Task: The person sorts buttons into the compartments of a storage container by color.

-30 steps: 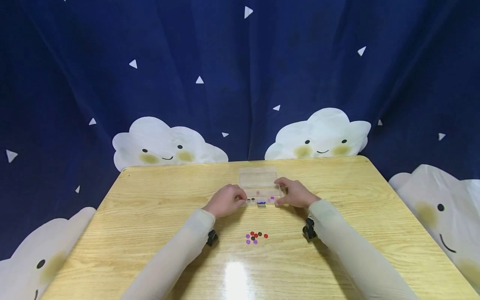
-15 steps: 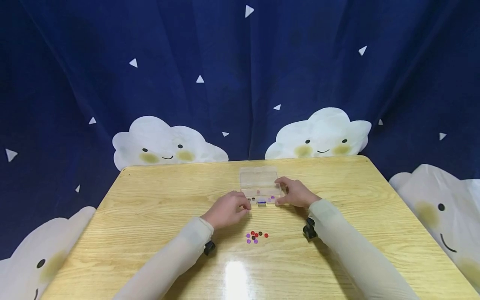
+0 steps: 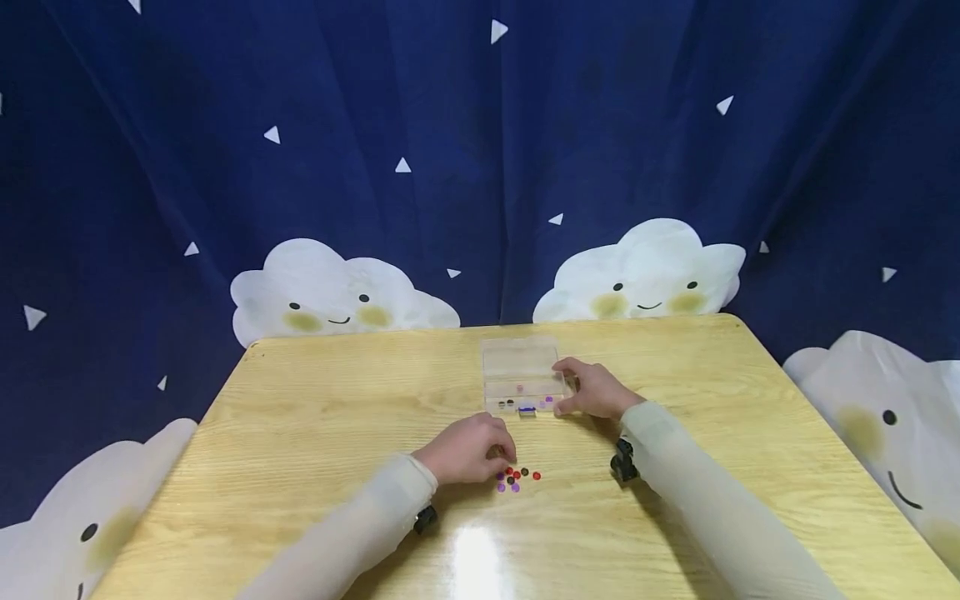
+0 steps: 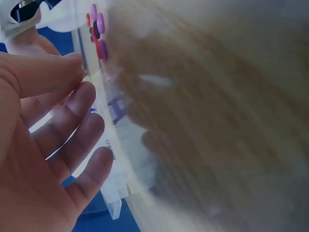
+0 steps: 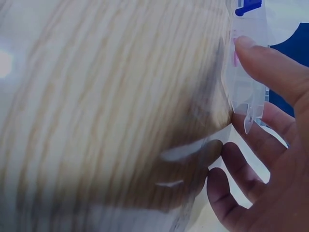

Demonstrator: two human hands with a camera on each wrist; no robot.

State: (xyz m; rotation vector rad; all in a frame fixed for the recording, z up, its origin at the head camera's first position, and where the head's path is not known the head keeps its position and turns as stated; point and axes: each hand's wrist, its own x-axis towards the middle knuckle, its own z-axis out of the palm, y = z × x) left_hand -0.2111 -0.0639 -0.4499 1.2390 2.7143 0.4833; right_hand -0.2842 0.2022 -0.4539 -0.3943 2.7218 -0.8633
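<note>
Pulling my left hand (image 3: 471, 451) back from the clear box (image 3: 522, 385), I now have its curled fingers at the near bead pile (image 3: 517, 477) on the table (image 3: 315, 400), contents unclear, while my right hand (image 3: 594, 388) grips the box.

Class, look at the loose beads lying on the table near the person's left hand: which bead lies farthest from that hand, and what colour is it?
The red bead at the right end of the cluster; the rest lie closer to the left hand.
</note>
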